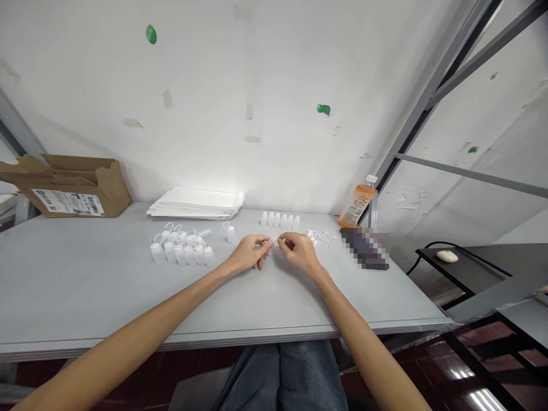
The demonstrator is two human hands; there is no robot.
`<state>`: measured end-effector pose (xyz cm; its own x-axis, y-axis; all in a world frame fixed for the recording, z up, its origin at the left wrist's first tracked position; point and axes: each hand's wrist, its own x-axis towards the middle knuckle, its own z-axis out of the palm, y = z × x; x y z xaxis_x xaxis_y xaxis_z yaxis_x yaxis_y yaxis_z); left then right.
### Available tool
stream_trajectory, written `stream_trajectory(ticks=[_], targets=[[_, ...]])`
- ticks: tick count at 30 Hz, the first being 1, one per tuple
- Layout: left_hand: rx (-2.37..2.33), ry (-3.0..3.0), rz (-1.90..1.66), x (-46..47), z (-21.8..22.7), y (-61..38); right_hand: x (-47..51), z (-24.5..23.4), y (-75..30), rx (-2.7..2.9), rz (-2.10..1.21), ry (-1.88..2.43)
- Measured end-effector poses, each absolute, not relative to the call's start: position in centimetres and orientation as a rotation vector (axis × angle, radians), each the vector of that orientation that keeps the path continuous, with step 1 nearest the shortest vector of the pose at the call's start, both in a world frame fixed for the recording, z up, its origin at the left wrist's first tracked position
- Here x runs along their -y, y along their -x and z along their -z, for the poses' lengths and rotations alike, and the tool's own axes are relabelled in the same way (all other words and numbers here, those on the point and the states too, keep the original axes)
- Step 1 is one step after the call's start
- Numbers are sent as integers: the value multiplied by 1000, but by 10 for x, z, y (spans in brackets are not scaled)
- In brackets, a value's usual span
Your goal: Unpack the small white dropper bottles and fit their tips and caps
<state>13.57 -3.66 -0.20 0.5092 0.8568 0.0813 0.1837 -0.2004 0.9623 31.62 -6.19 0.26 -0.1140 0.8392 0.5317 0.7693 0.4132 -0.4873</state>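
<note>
Between both hands, just above the table, is a small white squeeze bottle, largely covered by fingers. My left hand is closed around it. At the bottle's other end, the thumb and fingertips of my right hand are pinched together; what they grip is too small to tell. A loose pile of little white caps with thin straps lies just right of my right hand. Beyond the hands stands a row of several white bottles. One capped bottle is left of my left hand, with a group of several more farther left.
On the grey table, a stack of white sheets lies against the wall. An open cardboard box sits at the far left. To the right are an orange drink bottle and a dark, pixelated flat object.
</note>
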Motion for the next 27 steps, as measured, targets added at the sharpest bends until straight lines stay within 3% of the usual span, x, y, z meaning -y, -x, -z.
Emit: stream_trajectory(ticks=[27], targets=[[-877, -1657, -756, 36, 0, -136, 61, -2, -315, 1861, -68, 1449]])
